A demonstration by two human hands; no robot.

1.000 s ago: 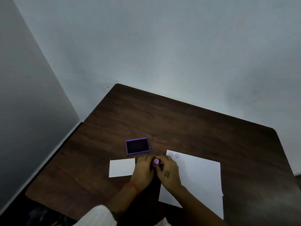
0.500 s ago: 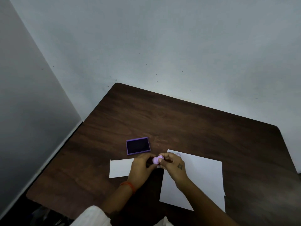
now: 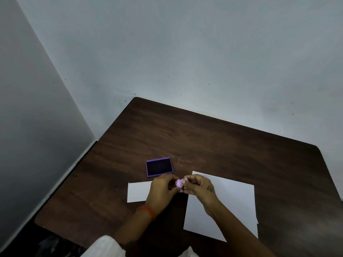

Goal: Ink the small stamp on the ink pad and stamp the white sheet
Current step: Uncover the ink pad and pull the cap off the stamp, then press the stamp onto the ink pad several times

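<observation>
Between ink pad point(image 3: 159, 166) and sheet point(image 3: 232, 201) — both hands pinch the stamp point(image 3: 178, 183).

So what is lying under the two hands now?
Under the left hand lies the right end of a small white card; under the right hand the big white sheet. Between them is dark table. Any marks beneath the hands are covered.

One small stamp point(image 3: 179, 183), one ink pad point(image 3: 159, 166), two paper sheets point(image 3: 232, 201) point(image 3: 138, 191), two hands point(image 3: 161, 190) point(image 3: 199, 187)
</observation>
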